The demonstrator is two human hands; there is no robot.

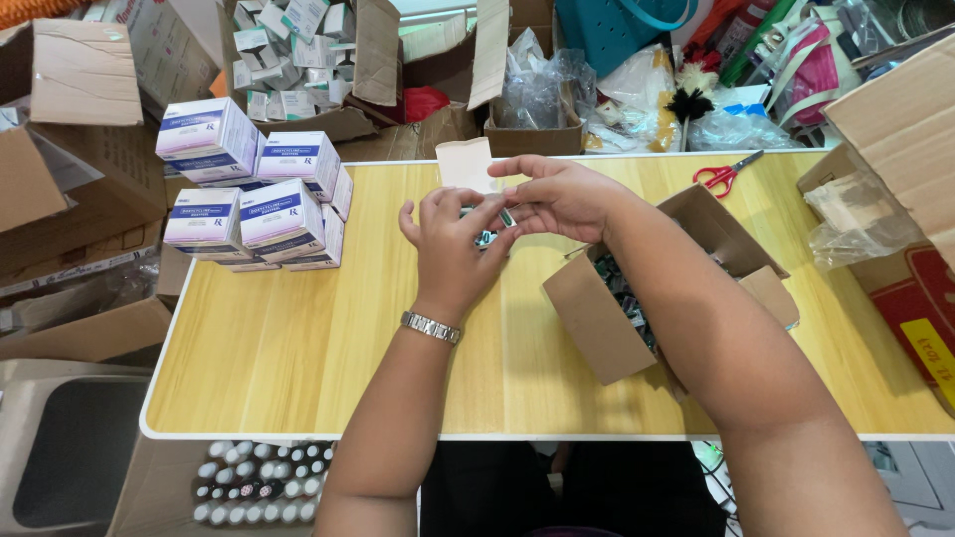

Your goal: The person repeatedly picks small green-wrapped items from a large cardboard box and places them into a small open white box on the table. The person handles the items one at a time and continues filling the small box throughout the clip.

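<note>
We hold our left hand point(450, 249) and right hand point(562, 196) together over the far middle of the desk point(298, 348), both pinched around a cluster of small dark vials point(487, 231) between the fingertips. To do this well, we judge it best to keep the glass pieces bunched upright and grip lightly, since smooth glass slips. Just behind them lies a flat tan carton blank point(466, 162). An open corrugated box point(607, 318) of more vials sits under our right forearm; glossy white-and-purple cartons point(249, 204) stack at left, red-handled scissors point(724, 175) lie far right.
</note>
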